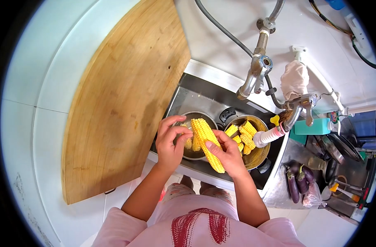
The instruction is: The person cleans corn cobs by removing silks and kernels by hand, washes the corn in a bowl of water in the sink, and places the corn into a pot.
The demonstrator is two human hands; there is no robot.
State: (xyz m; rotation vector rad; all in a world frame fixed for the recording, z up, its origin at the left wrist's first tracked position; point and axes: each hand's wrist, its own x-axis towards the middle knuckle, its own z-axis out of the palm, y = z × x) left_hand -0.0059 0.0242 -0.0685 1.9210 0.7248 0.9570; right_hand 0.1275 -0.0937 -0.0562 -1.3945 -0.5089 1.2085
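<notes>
A whole yellow corn cob (205,142) stands tilted over the sink, gripped near its lower end by my right hand (229,154), thumb across the kernels. Just left of the cob is my left hand (170,142), its thumb and fingertips drawn together in a pinch; anything between them is too small to make out. Below my hands a metal pot (204,116) contains more corn, partly hidden by the cob and fingers. Cut corn pieces (247,131) lie in a second metal pot (260,158) on the right, which has black handles.
A big wooden board (126,94) leans along the left side. Two taps (254,76) reach over the sink (212,102), one with a pink-and-white hose (270,136) over the right pot. Eggplants (299,179), a plastic bag (313,195) and a teal bottle (313,126) are at the right.
</notes>
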